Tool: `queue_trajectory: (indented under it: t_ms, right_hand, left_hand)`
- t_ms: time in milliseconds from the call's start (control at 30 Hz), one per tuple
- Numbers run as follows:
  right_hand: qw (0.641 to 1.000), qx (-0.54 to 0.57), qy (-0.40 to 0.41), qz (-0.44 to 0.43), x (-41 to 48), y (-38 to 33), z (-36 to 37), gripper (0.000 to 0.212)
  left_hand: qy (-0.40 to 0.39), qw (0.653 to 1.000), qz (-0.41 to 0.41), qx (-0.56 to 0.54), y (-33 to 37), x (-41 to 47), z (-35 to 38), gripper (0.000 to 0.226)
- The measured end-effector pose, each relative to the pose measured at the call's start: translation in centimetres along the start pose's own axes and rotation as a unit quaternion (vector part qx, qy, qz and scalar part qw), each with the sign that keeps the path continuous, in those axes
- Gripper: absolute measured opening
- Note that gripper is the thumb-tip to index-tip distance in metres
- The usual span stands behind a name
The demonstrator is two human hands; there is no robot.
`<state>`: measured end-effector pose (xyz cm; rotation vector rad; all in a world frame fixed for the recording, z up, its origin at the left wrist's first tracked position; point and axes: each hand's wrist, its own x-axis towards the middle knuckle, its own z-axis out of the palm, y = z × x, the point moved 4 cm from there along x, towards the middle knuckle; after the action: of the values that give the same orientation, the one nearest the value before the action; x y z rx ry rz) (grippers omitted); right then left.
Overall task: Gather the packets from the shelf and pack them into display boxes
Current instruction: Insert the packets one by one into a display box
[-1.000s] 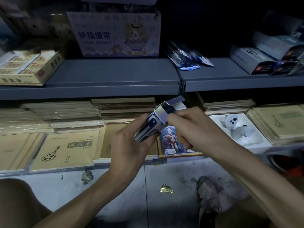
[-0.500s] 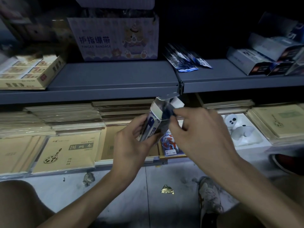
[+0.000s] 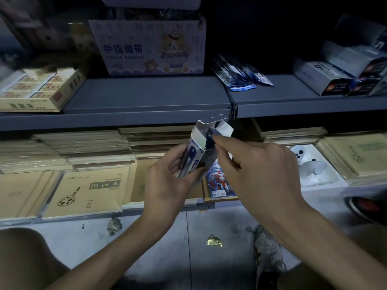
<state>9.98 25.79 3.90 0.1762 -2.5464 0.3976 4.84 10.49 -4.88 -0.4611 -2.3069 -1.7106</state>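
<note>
So the biggest thing in front of us is the grey metal shelf (image 3: 146, 97), running across the whole upper half. Up at 12 o'clock on it sits a pale purple carton (image 3: 146, 47) with a cartoon bear, printed "护指绷带" and "FINGER BANDAGE" underneath. At 10 o'clock there's a flat yellow box (image 3: 41, 88); its writing is too blurry for us to read. Down at 8 o'clock, on the lower level, lie tan drawing books (image 3: 88, 191) marked "图画本" with a paint palette on the cover.

Our left hand (image 3: 167, 185) sits dead centre, fingers and thumb wrapped round the lower part of the display box (image 3: 196, 151). The box is a slim white and blue carton, tilted with its open top toward 12, flaps sticking up. Our right hand (image 3: 255, 174) comes in from 4 o'clock, thumb and forefinger pinching one dark blue packet (image 3: 210, 139) right at the box's mouth, the other fingers loosely curled.

The loose packets (image 3: 240, 74) lie fanned out on the shelf at 1 o'clock, dark blue with white label ends. Their print is too small for us to make out.
</note>
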Motion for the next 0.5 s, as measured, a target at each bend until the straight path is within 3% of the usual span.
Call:
queue_trajectory:
  t_ms: [100,200,400,500]
  right_hand:
    - [1.0,-0.003,-0.006,0.007,-0.1,0.0,0.3,0.016]
    - [0.996,0.068,-0.003,0.058,-0.1,0.1,0.3,0.016]
    - [0.974,0.183,-0.082,0.104,0.1,0.6,0.9,0.021]
    - [0.987,0.121,-0.076,0.075,0.0,0.1,0.7,0.028]
  left_hand:
    - [-0.003,1.0,0.003,0.007,0.0,0.0,-0.1,0.059]
    - [0.002,1.0,0.013,0.019,0.5,0.0,-0.3,0.064]
    - [0.0,0.999,0.025,0.023,0.8,0.1,-0.5,0.066]
    - [0.003,0.999,0.037,0.035,1.1,0.2,-0.7,0.068]
